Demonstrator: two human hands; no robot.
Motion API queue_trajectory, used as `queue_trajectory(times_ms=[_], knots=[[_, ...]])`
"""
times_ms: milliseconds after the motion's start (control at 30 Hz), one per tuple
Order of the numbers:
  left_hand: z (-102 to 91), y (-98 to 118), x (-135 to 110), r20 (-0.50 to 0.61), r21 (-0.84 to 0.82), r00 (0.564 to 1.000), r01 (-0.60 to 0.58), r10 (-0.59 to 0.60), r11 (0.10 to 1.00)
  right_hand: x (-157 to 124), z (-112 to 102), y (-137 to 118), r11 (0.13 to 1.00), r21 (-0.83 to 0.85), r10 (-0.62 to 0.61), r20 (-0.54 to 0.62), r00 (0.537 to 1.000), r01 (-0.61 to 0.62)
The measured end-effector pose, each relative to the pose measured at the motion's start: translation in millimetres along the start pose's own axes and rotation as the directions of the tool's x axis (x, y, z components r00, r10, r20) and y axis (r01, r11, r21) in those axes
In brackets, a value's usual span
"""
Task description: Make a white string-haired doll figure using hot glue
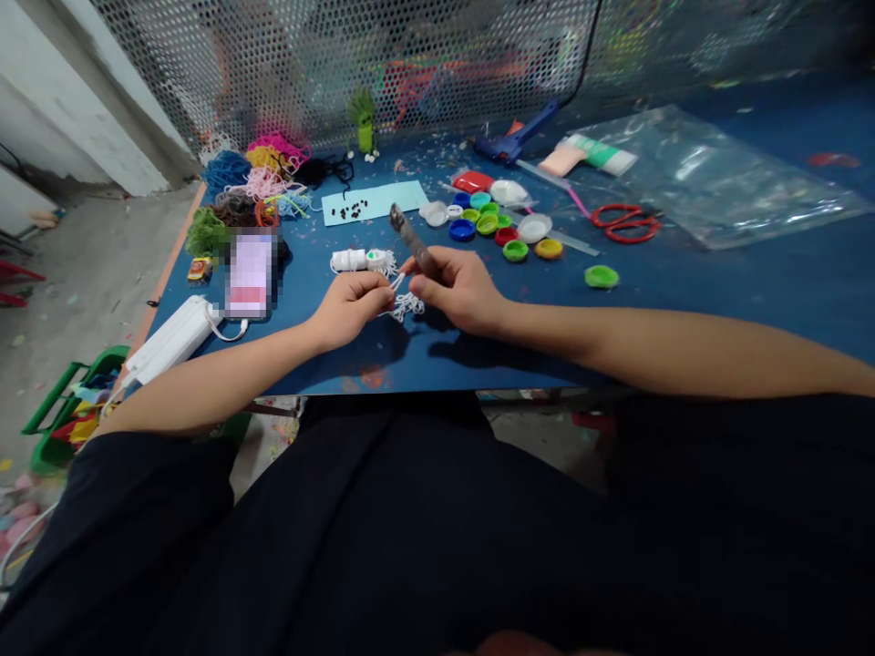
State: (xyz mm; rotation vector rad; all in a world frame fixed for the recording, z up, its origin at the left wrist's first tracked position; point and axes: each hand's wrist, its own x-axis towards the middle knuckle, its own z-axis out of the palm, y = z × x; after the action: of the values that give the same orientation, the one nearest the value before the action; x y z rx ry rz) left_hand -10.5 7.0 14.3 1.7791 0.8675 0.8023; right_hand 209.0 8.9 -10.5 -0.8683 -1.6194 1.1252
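Note:
My left hand is closed, pinching strands of white yarn between thumb and fingers. Close beside it, my right hand grips a slim grey-brown tool whose narrow end points up and away from me; its exact kind is unclear. The strands run between both hands, and more of them hang in a loose bunch below. Just beyond the fingers lies a white yarn bundle with a small green spot and a fringe. A light blue strip with several small black pieces is behind it.
Coloured yarn is heaped at the back left, near a phone and a white power strip. Rightward are bottle caps, red scissors, a blue glue gun and a clear plastic bag. A green yarn figure stands by the mesh.

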Motion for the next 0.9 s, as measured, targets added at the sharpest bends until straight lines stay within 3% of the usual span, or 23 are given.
queue_trajectory(times_ms=[200,333,400,467,533,600,700,800,900], knots=[[-0.3,-1.6,-2.9,0.019,0.150,0.997,-0.079,0.077,0.985,-4.5,13.3,-9.5,0.996,-0.087,-0.036,-0.030,0.999,0.034],[-4.9,-4.9,-2.3,0.101,0.312,0.986,-0.158,0.133,0.937,3.6,6.2,0.0,0.994,-0.081,-0.080,-0.175,0.981,0.067],[-8.2,-7.1,-1.7,0.225,0.426,0.952,-0.289,0.210,0.857,7.9,2.2,6.9,0.993,-0.075,-0.111,-0.272,0.956,0.094],[-10.9,-10.1,-1.0,0.357,0.495,0.890,-0.438,0.283,0.751,10.9,-0.4,12.4,0.987,-0.083,-0.155,-0.331,0.931,0.135],[-12.3,-13.5,-0.5,0.403,0.512,0.845,-0.527,0.352,0.678,11.4,-0.8,14.8,0.977,-0.107,-0.212,-0.335,0.918,0.187],[-11.9,-16.3,-0.3,0.357,0.522,0.840,-0.543,0.409,0.658,9.3,1.1,13.8,0.962,-0.139,-0.268,-0.315,0.911,0.235],[-9.6,-17.4,-0.7,0.229,0.532,0.869,-0.489,0.439,0.691,4.0,6.1,9.9,0.945,-0.184,-0.314,-0.276,0.908,0.271],[-7.4,-15.9,-0.9,0.098,0.477,0.916,-0.386,0.389,0.789,-0.1,10.1,7.4,0.941,-0.185,-0.317,-0.185,0.930,0.284],[-6.4,-14.6,-0.2,0.046,0.408,0.951,-0.297,0.306,0.863,-1.7,11.4,6.4,0.938,-0.173,-0.317,-0.069,0.946,0.302]])
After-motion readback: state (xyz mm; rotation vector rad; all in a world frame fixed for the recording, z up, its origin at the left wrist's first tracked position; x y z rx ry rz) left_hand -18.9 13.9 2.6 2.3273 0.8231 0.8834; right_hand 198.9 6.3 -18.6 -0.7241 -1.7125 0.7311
